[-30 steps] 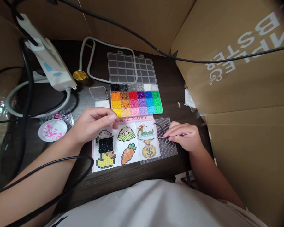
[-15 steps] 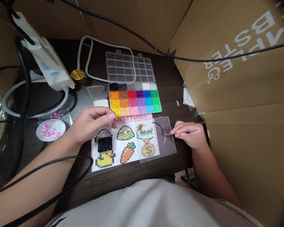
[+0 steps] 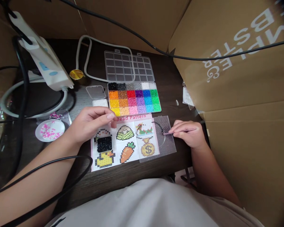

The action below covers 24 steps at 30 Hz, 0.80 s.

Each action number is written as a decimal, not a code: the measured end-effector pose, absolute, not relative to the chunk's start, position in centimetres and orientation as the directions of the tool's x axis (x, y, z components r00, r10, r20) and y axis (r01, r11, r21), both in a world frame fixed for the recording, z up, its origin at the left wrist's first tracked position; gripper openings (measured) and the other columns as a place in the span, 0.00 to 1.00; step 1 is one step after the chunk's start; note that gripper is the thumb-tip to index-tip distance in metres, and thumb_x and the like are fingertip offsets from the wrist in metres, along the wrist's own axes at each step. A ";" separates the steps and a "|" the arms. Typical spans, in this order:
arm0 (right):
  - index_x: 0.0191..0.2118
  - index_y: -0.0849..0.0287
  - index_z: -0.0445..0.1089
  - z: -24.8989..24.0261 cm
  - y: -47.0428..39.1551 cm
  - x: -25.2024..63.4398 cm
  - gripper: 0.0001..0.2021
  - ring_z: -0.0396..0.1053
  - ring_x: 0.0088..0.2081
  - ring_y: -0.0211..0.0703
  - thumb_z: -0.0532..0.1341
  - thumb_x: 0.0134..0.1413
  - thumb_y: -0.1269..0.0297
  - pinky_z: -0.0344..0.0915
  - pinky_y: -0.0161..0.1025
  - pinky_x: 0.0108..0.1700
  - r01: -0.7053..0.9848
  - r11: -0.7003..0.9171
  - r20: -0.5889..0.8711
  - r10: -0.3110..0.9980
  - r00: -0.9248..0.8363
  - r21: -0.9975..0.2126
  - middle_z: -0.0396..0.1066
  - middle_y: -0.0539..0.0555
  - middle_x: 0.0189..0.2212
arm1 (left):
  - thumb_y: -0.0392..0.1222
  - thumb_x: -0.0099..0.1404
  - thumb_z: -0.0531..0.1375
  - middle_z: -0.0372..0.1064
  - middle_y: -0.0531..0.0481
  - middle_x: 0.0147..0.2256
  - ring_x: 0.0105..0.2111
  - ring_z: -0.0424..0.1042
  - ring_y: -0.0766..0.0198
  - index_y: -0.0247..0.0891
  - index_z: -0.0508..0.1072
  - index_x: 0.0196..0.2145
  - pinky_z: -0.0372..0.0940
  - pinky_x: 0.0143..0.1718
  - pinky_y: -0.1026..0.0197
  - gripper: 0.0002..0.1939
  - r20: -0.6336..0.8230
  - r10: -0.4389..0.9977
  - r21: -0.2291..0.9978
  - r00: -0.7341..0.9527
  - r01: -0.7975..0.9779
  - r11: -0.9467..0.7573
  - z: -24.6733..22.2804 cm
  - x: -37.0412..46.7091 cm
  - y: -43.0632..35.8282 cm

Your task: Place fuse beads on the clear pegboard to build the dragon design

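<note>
My right hand (image 3: 188,132) grips slim pink tweezers (image 3: 176,131), their tips over the clear pegboard (image 3: 169,145). A curved row of black beads (image 3: 158,126) lies on that board, continuing as a lighter curved line. The board overlaps the right side of a printed bead pattern sheet (image 3: 115,149). Above the sheet's upper left hovers my left hand (image 3: 93,124), fingers curled and thumb close to the index finger; anything between them is hidden. Just below it, a small clear box of black beads (image 3: 104,144) rests on the sheet.
Behind the sheet stands a divided bead case (image 3: 134,99) with its clear lid (image 3: 130,66) folded back. A small box of white beads (image 3: 100,103) is beside it. At left are a white dish of pink beads (image 3: 49,130) and a power strip (image 3: 46,56). Cardboard walls (image 3: 246,126) enclose the table.
The whole view has shifted slightly. Both hands keep nearly the same place over the sheet and pegboard, and the tweezers remain in my right hand.
</note>
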State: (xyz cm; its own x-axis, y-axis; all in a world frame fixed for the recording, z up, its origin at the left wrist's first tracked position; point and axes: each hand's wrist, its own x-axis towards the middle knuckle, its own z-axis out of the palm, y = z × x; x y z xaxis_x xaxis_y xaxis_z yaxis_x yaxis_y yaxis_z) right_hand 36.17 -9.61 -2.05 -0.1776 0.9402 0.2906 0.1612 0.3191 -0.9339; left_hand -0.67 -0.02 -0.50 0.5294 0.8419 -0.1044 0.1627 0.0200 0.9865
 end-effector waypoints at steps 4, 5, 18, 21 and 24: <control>0.30 0.53 0.82 -2.1 -9.6 36.2 0.04 0.78 0.28 0.46 0.74 0.48 0.70 0.71 0.44 0.31 0.164 0.311 0.284 0.943 -0.172 -0.936 0.82 0.54 0.28 | 0.52 0.67 0.64 0.77 0.50 0.27 0.29 0.75 0.63 0.41 0.80 0.30 0.68 0.33 0.63 0.14 -0.102 0.840 0.988 0.532 0.154 0.022 -0.4 -0.6 0.0; 0.29 0.53 0.82 -2.1 -9.6 36.2 0.03 0.78 0.28 0.46 0.74 0.48 0.69 0.71 0.44 0.31 0.165 0.310 0.283 0.944 -0.170 -0.936 0.82 0.54 0.28 | 0.51 0.67 0.64 0.77 0.50 0.27 0.29 0.75 0.63 0.41 0.80 0.30 0.68 0.33 0.63 0.14 -0.099 0.840 0.988 0.533 0.152 0.020 -0.4 -0.6 0.0; 0.29 0.53 0.82 -1.9 -9.6 36.0 0.04 0.78 0.27 0.47 0.73 0.48 0.71 0.71 0.45 0.30 0.177 0.320 0.290 0.940 -0.178 -0.931 0.82 0.54 0.28 | 0.53 0.66 0.63 0.77 0.49 0.26 0.28 0.74 0.62 0.39 0.79 0.30 0.69 0.32 0.62 0.15 -0.099 0.853 0.978 0.512 0.209 -0.012 0.1 -0.3 -0.2; 0.30 0.53 0.82 -1.8 -9.6 36.1 0.05 0.78 0.28 0.46 0.73 0.47 0.72 0.71 0.45 0.31 0.177 0.311 0.280 0.943 -0.178 -0.934 0.82 0.54 0.28 | 0.52 0.66 0.63 0.77 0.49 0.26 0.28 0.74 0.62 0.38 0.79 0.30 0.68 0.32 0.62 0.16 -0.088 0.854 0.979 0.512 0.204 -0.021 0.0 -0.3 -0.2; 0.31 0.52 0.83 -1.8 -9.6 36.1 0.07 0.78 0.28 0.46 0.73 0.47 0.73 0.71 0.44 0.31 0.169 0.321 0.290 0.939 -0.185 -0.932 0.82 0.54 0.28 | 0.51 0.67 0.62 0.76 0.50 0.26 0.28 0.74 0.63 0.39 0.80 0.30 0.68 0.32 0.63 0.15 -0.077 0.846 0.981 0.527 0.191 -0.029 0.0 -0.4 -0.2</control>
